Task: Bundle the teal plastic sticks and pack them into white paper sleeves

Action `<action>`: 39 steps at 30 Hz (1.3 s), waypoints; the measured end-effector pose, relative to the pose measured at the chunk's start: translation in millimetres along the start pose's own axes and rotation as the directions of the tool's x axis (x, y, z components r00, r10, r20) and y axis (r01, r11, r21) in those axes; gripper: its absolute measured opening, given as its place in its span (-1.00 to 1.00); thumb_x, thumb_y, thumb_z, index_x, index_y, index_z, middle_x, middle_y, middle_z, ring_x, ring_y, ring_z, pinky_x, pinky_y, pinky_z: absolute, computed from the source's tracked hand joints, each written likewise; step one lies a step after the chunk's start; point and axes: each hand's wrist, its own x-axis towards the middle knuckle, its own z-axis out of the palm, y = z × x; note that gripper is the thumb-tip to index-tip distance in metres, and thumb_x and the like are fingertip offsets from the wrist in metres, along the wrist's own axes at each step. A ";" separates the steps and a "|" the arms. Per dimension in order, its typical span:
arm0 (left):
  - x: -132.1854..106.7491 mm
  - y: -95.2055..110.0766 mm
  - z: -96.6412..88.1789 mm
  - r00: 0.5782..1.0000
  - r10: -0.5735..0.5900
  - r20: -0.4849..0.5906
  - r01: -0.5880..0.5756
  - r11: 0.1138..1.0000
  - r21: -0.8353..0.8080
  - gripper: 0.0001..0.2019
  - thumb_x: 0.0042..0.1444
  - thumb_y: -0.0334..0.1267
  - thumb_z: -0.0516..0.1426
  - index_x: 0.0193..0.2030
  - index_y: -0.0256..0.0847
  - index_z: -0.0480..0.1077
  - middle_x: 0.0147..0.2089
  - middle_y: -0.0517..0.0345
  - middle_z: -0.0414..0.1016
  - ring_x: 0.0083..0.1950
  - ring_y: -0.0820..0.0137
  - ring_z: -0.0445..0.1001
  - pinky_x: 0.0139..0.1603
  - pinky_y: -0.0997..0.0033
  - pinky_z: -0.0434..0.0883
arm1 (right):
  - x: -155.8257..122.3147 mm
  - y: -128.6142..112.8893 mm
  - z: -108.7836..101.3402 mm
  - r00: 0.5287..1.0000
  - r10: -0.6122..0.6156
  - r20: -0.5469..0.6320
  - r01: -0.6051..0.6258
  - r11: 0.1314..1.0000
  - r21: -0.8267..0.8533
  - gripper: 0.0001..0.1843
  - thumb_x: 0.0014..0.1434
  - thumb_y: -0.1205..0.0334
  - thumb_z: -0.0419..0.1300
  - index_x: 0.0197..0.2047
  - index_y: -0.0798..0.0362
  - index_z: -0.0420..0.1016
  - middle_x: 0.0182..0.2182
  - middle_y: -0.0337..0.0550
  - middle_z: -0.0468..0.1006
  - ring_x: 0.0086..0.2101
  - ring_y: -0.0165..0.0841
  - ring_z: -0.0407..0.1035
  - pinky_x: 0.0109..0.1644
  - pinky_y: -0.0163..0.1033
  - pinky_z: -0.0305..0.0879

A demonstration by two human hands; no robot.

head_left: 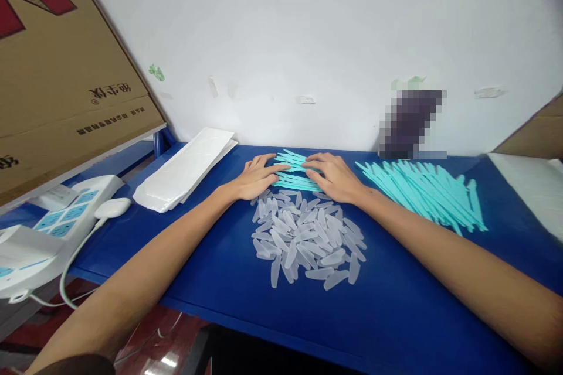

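Two bare hands meet at the far middle of a blue bench (211,281). The left hand (255,179) and right hand (335,177) lie flat, each grip apart with fingers stretched, pressing a small bundle of teal plastic sticks (292,171) from both sides. Just in front lies a heap of clear plastic caps (308,240). With nothing clamped, the sticks could fan out or slide among the caps, and a wrist could scatter that heap.

Bright, even overhead light, with only faint soft shadows under the left hand (255,179) and right hand (335,178) on the worktop (396,304); wide-angle bending toward frame edges; a pixelated block (411,123) beyond the right hand; slight glare on the floor (169,360) below the left hand.
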 end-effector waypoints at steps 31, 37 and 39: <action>-2.7 -10.3 -3.0 0.995 0.099 0.020 -0.100 0.995 0.008 -0.56 0.38 0.06 -0.12 0.32 0.22 0.30 0.51 0.10 -0.04 0.49 -0.05 -0.06 0.40 -0.37 -0.09 | 6.2 12.5 6.9 0.974 0.174 -0.145 -0.167 0.984 0.064 -0.83 0.15 0.24 0.16 -0.34 0.01 0.61 -0.04 -0.02 0.55 -0.04 -0.10 0.41 0.04 0.02 0.32; -3.4 -11.0 -0.8 0.994 0.105 0.009 -0.105 0.994 0.009 -0.56 0.38 0.04 -0.10 0.32 0.20 0.30 0.51 0.08 -0.07 0.50 -0.07 -0.11 0.40 -0.40 -0.10 | 6.2 12.9 6.3 0.980 0.160 -0.122 -0.151 0.985 0.082 -0.81 0.14 0.26 0.17 -0.35 0.00 0.64 -0.04 -0.05 0.56 -0.02 -0.09 0.39 0.07 0.04 0.30; -5.0 -10.6 -0.6 0.993 0.121 -0.013 -0.121 0.993 0.000 -0.57 0.37 0.03 -0.09 0.30 0.19 0.33 0.51 0.08 -0.07 0.50 -0.07 -0.10 0.40 -0.40 -0.10 | 6.0 14.0 6.8 0.981 0.152 -0.117 -0.143 0.986 0.084 -0.80 0.15 0.25 0.16 -0.33 -0.01 0.64 -0.03 -0.05 0.56 -0.02 -0.09 0.39 0.06 0.04 0.30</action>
